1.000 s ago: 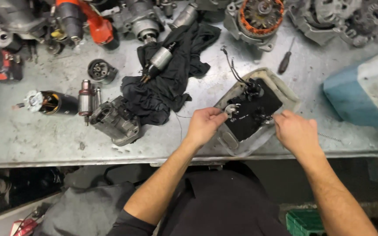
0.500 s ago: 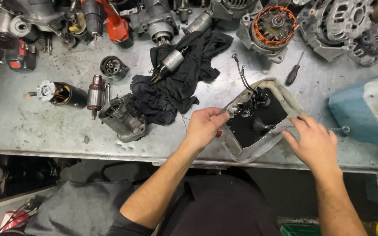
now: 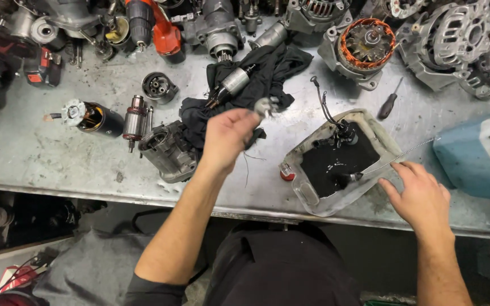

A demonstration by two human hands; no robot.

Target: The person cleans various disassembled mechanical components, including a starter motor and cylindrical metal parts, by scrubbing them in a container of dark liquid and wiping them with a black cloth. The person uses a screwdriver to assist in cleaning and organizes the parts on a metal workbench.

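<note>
Item one: my left hand, raised above the counter, fingers pinched on a small grey metal part; the part is blurred, so I cannot tell its exact shape. It hangs over the edge of the black rag.

Item two: my right hand, resting at the counter's near edge, just right of the plastic tray. Fingers loosely curled around the end of a thin wire brush; its stem slants up to the right, its dark tip lies in the tray.

Item three: the tray, whitish, cut open, holding black liquid and a small wired component with leads sticking up past the far rim. A red cap sits at its left corner.

Item four, left of my left hand: a grey starter housing, an armature, a black motor can, a round cap.

Item five, far edge: a red drill, an alternator with copper windings, a screwdriver. A blue-and-white container stands at right.
</note>
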